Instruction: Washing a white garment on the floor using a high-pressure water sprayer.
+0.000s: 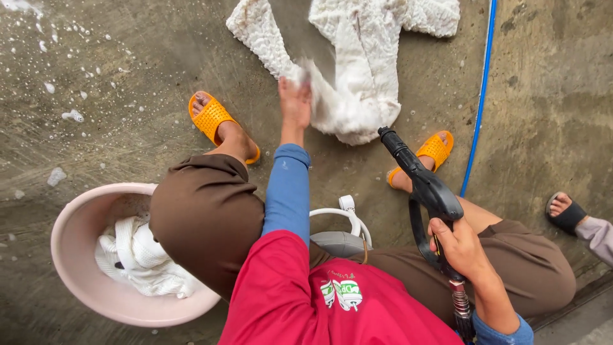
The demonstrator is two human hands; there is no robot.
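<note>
Here both hands are closed: left hand (295, 96) grips nubbly white cloth (357, 70) (wet), right hand (461, 246) the black spray gun (421, 185).

Wet concrete floor (543, 83) bears white cloth (357, 70), pink basin (76, 255), blue hose (480, 96).

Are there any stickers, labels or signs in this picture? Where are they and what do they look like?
Printed patch: on the chest of the red shirt, between the arms; small green and white shapes with tiny lettering, upside down from this view.
No packages, signs or screens show on the wet concrete floor, the pink basin, the white cloth or the black spray gun.
</note>
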